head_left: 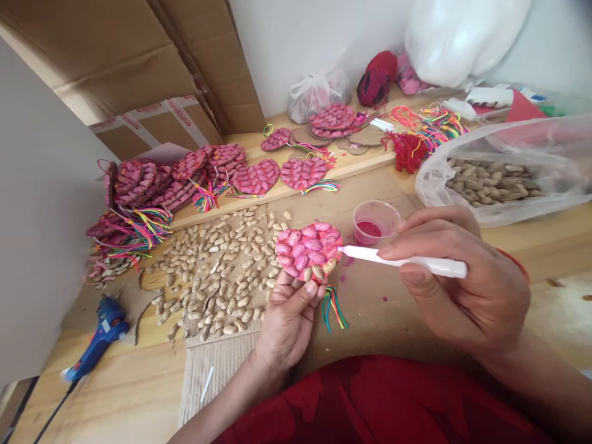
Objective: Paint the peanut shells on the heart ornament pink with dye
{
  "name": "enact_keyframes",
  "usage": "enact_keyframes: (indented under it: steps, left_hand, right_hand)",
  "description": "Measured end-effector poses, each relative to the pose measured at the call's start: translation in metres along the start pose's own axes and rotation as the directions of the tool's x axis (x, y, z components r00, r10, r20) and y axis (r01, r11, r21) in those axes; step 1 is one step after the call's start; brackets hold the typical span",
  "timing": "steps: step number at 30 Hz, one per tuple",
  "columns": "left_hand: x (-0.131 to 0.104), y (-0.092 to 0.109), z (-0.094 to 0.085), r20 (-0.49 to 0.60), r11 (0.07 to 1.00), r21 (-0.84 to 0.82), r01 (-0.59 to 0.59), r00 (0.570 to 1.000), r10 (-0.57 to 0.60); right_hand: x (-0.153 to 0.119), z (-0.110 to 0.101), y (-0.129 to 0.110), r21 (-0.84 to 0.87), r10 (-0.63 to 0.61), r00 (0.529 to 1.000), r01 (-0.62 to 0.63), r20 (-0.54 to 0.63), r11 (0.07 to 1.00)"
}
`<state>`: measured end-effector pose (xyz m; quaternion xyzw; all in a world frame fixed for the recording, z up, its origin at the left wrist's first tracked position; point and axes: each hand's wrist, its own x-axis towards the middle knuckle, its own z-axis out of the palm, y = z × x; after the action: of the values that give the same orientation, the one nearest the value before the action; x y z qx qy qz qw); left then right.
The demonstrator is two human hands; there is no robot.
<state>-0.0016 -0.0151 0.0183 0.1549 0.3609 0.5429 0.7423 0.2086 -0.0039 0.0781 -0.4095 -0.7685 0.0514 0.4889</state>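
Note:
My left hand (291, 314) holds a round peanut-shell ornament (308, 243) by its lower edge, thumb in front. Most of its peanuts are pink, while a few along the bottom edge are bare tan. A multicoloured thread tassel (335, 307) hangs below it. Between the thumb and fingers of my right hand (462, 283) is a white marker (407, 259). Its pink tip is at the ornament's right edge. Just behind the marker stands a clear plastic cup (376, 221) with pink liquid in the bottom.
Loose peanuts (226, 271) spread over cardboard to the left. A blue glue gun (104, 333) lies at far left. Finished pink ornaments (152, 182) are piled at the back left. On the right sits a plastic bag of peanuts (494, 179); yarn (377, 80) lies at the back.

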Motion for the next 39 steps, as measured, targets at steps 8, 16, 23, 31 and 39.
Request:
enact_keyframes:
  steps: [8, 16, 23, 31, 39]
  left_hand:
    - [-0.0006, 0.003, 0.002, -0.027, 1.0, -0.003, 0.01, 1.0, -0.01]
    - [-0.0016, 0.0013, 0.0034, -0.044, 1.0, -0.021, 0.02, 0.999, -0.021]
    - [-0.0028, 0.0031, 0.0036, -0.041, 0.998, -0.051, 0.024, 0.999, -0.027]
    - [-0.0029, 0.0027, 0.0025, -0.058, 0.998, -0.064, 0.028, 0.998, -0.032]
    - [-0.0026, 0.0025, 0.0015, -0.055, 0.999, -0.043, 0.033, 0.998, -0.036]
  right_hand:
    - [-0.002, 0.0027, 0.0017, -0.029, 0.017, 0.998, -0.019, -0.053, 0.999]
    - [-0.0051, 0.0008, 0.0006, -0.079, -0.078, 0.997, 0.076, -0.016, 0.994]
    - [-0.0039, 0.0033, 0.0007, -0.084, -0.084, 0.996, 0.08, -0.04, 0.993]
    - [-0.006, 0.0027, -0.0005, -0.075, -0.094, 0.995, 0.092, -0.032, 0.993]
    - [-0.0053, 0.0046, 0.0018, -0.04, -0.046, 0.998, 0.044, -0.045, 0.998]
